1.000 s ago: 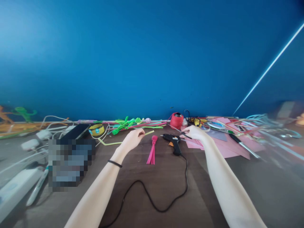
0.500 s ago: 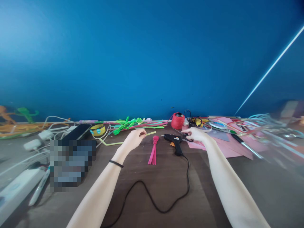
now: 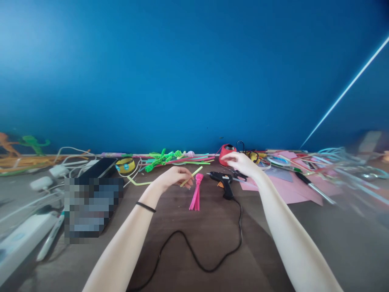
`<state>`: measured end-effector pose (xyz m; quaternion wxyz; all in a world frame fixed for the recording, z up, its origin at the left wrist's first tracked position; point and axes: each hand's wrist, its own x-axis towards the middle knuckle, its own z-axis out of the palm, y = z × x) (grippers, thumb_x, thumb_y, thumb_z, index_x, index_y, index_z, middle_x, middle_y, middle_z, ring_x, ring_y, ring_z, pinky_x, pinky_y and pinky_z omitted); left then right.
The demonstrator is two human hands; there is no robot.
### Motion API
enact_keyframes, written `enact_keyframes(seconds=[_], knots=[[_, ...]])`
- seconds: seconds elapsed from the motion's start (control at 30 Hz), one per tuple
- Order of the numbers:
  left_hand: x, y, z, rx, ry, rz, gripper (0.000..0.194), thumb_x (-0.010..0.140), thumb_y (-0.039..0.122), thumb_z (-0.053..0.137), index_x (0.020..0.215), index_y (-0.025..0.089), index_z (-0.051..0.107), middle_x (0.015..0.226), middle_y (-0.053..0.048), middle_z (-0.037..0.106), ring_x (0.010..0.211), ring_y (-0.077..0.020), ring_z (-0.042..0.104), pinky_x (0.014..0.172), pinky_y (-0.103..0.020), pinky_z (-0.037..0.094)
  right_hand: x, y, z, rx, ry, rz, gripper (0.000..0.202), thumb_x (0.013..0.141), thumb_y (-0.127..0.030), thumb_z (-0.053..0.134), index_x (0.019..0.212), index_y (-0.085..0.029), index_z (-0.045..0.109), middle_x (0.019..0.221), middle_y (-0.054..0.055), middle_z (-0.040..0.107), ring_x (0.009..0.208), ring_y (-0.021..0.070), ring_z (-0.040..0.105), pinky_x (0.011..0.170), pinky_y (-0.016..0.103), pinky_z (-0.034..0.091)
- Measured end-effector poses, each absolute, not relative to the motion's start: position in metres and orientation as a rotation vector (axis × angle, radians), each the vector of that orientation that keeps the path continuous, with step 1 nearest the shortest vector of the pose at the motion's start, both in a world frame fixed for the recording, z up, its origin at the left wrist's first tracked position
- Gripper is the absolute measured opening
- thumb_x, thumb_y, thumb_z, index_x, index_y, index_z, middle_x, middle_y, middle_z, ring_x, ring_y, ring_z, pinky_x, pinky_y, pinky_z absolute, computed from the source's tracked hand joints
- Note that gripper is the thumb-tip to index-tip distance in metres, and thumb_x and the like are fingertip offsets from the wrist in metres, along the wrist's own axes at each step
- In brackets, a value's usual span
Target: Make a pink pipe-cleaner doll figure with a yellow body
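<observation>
My left hand (image 3: pixel 174 178), a dark band on its wrist, is closed on a short pale yellow pipe cleaner (image 3: pixel 196 172). Just right of it, a bundle of pink pipe cleaners (image 3: pixel 197 192), coiled at the top and fanned out below, lies on the table. My right hand (image 3: pixel 241 163) hovers with fingers apart and nothing visible in them, in front of a spool of red thread (image 3: pixel 225 152) that it partly covers. Under that hand rest dark-handled scissors (image 3: pixel 239 175). A black glue gun (image 3: pixel 225 183) lies beside them, its nozzle pointing left.
A bent yellow pipe cleaner (image 3: pixel 141 183), yellow tape roll (image 3: pixel 125 166) and green twisted pipe cleaners (image 3: pixel 164 159) lie along the back. Phone (image 3: pixel 101 168), chargers (image 3: pixel 41 183) and power strip (image 3: pixel 28 241) are left. Pink paper (image 3: pixel 299 192) and a utility knife (image 3: pixel 316 188) are right. A black cord (image 3: pixel 194 261) loops in front.
My right hand has come off the scissors and moved up and left towards the thread spool. My left hand has shifted slightly right, and its yellow pipe cleaner is tilted more steeply.
</observation>
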<state>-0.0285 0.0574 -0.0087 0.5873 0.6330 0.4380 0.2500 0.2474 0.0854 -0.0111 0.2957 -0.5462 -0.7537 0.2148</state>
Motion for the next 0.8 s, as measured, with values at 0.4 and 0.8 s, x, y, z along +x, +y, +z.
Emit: enact_keyframes(seconds=[0.4,0.8], knots=[[-0.028,0.053,-0.003,1.303,0.826,0.609,0.011,0.065,0.023,0.062,0.068,0.012,0.062,0.059,-0.003,0.064,0.056,-0.0119,0.058,0.058,-0.025,0.043,0.161,0.044,0.001,-0.908,-2.201,0.771,0.016,0.076,-0.018,0.053,0.089,-0.017,0.061,0.083,0.002,0.066,0.073,0.0127,0.061,0.066,0.025,0.046],[-0.029,0.051,0.004,1.307,0.821,0.589,0.013,0.069,0.023,0.059,0.067,0.011,0.062,0.057,-0.003,0.062,0.053,-0.0093,0.053,0.056,-0.024,0.039,0.159,0.037,0.011,-0.85,-2.183,0.635,0.009,0.076,-0.016,0.053,0.079,-0.018,0.062,0.079,0.002,0.068,0.075,0.0137,0.063,0.07,0.024,0.046]])
